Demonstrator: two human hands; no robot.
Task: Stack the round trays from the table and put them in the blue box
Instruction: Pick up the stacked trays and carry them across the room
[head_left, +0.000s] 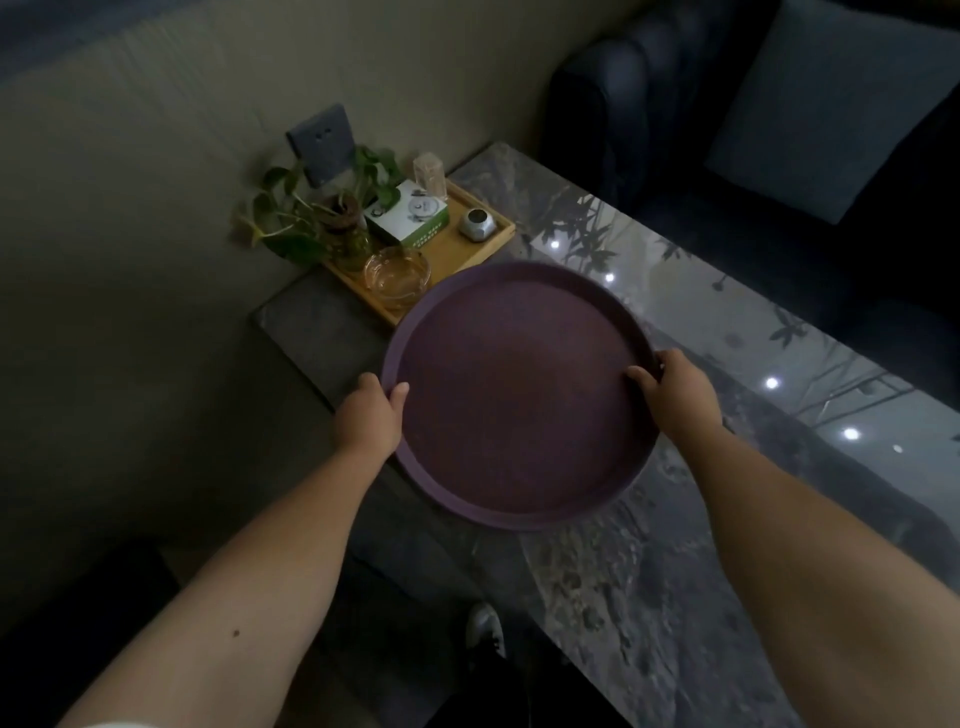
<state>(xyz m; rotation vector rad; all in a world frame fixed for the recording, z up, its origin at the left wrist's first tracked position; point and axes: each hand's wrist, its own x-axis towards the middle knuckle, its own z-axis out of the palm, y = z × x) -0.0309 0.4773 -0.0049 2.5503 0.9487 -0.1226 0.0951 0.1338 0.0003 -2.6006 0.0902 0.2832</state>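
Observation:
A large round purple tray with a raised rim is held over the near left corner of the glossy marble table. My left hand grips its left rim, thumb inside the rim. On the opposite side, my right hand holds the right rim, thumb likewise over the edge. The tray tilts slightly and overhangs the table's left edge. Whether more trays lie beneath it cannot be told. No blue box is in view.
A wooden rectangular tray at the table's far left end carries a potted plant, a white-green box, a glass ashtray and a small metal pot. A dark sofa with a grey cushion stands behind. A wall runs along the left.

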